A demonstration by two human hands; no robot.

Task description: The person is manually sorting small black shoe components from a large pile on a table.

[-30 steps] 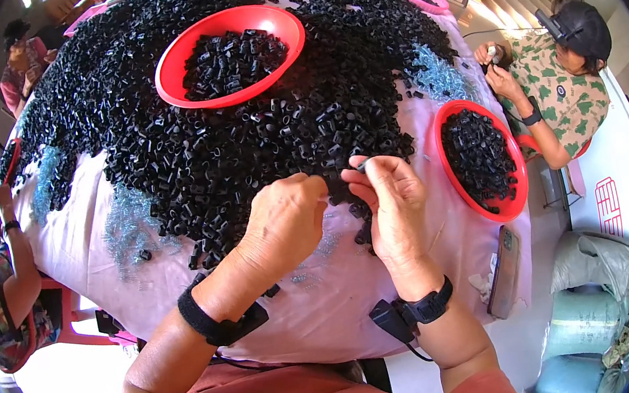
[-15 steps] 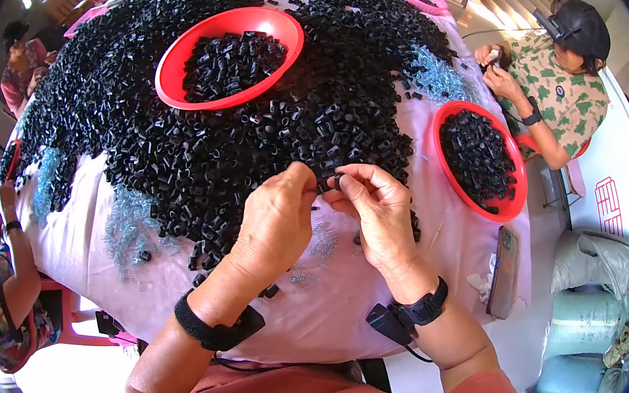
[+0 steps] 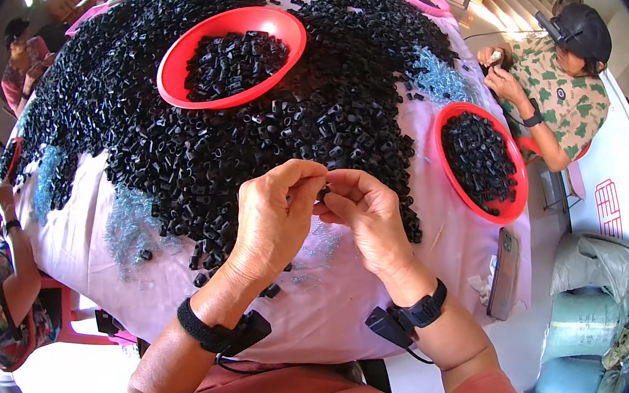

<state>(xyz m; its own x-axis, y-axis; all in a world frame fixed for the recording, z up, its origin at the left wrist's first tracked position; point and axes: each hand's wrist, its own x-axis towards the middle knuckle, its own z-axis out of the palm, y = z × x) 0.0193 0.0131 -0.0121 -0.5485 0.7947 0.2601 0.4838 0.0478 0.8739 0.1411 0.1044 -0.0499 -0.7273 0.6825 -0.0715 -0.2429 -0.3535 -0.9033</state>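
Both hands meet over the near edge of a big heap of small black plastic tube pieces (image 3: 245, 142). Between the fingertips of my right hand (image 3: 374, 224) is one small black plastic piece (image 3: 323, 194), mostly covered by the fingers. My left hand (image 3: 270, 216) is closed in a pinch right against that piece; what lies between its fingertips is hidden. Beneath the hands, thin clear-blue plastic scraps (image 3: 319, 245) lie on the pale pink cloth (image 3: 329, 312).
A red basin (image 3: 172, 72) of black pieces sits on the heap; another red basin (image 3: 520, 199) stands at the right. Near it lies a phone (image 3: 502, 274). More blue scraps (image 3: 130, 227) lie left. Co-workers sit around the table, one in a patterned shirt (image 3: 561, 91) at the right.
My hands have come closer together, and both have shifted slightly left, the right one also lower. The black piece moved slightly left and down with the right fingers.
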